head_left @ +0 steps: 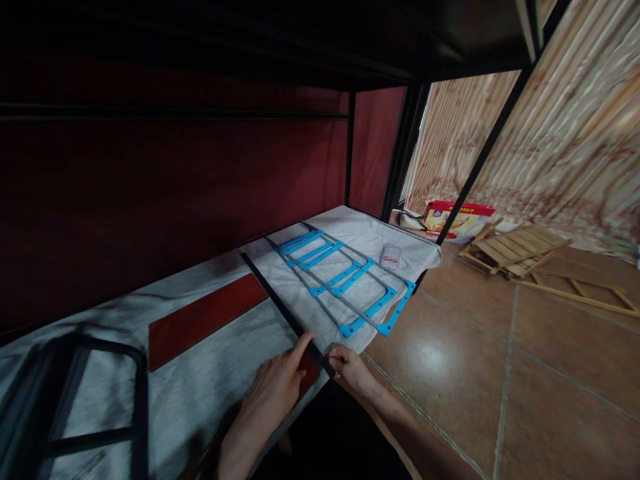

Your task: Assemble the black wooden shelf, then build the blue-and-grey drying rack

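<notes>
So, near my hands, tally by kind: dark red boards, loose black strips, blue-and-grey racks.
Dark red boards: 2, one partly hidden
Loose black strip: 1
Blue-and-grey racks: 2, overlapping
Total: 5

The bar (273,293) lies across the cloth (200,383), its near end between the left hand (277,387) and the right hand (347,367). Left of it lies one board (207,321); another board (309,380) sits beside its near end, partly behind the left hand. The frame (143,413) is at far left. Right of the bar lie the racks (399,309), with a card (391,256) beyond them. A panel (200,180) stands behind; a shelf (250,40) is overhead. On the floor (465,373), right, a box (460,223) stands behind the slats (525,247).
</notes>
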Action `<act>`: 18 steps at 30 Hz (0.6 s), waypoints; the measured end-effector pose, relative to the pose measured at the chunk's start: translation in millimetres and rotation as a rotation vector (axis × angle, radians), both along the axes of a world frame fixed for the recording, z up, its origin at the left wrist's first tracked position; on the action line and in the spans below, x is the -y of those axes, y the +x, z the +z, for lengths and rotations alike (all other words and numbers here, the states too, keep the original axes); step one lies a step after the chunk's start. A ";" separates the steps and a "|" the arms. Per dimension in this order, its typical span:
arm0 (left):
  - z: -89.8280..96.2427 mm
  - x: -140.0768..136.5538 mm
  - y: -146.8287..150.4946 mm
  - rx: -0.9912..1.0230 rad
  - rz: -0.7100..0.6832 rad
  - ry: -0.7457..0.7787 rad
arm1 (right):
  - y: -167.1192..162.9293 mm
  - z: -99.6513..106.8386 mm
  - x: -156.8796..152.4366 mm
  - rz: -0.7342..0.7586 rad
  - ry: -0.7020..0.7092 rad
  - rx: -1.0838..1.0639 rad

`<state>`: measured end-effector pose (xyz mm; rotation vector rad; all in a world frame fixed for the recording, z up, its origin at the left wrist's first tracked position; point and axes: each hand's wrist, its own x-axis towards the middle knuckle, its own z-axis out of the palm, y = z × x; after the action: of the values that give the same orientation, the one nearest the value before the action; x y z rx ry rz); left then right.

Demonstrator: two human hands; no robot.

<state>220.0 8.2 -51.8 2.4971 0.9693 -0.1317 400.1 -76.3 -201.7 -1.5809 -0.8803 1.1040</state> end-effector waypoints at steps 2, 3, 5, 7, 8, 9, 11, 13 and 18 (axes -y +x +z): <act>1.0 0.0 0.4 0.009 0.005 -0.001 | -1.2 -1.1 0.3 -0.006 -0.003 -0.015; 1.9 -0.2 0.5 0.016 0.011 -0.009 | -2.1 -1.1 0.5 -0.005 -0.007 -0.026; 4.0 -0.9 0.3 0.030 0.023 -0.038 | -4.3 -0.1 0.7 0.002 -0.013 -0.048; 5.1 -1.2 0.4 0.034 0.024 -0.056 | -6.5 1.5 0.5 0.014 -0.022 0.007; 5.1 -1.3 0.5 0.035 0.020 -0.059 | -7.4 2.4 0.1 0.020 -0.018 0.078; 4.8 -1.2 0.8 0.037 0.016 -0.058 | -8.1 3.2 -0.3 0.026 -0.009 0.172; 3.3 -1.4 1.5 0.033 0.019 -0.059 | -8.5 4.2 -1.4 0.039 0.011 0.362; 1.8 -2.5 1.9 0.031 0.019 -0.067 | -8.0 4.1 -2.2 0.042 0.024 0.444; 4.8 -4.5 1.0 0.042 0.020 -0.089 | -6.1 2.4 -1.5 0.074 -0.031 0.158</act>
<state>220.9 12.7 -47.0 2.3992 0.9502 -0.1137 394.0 -74.8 -199.2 -1.6903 -1.0376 1.0592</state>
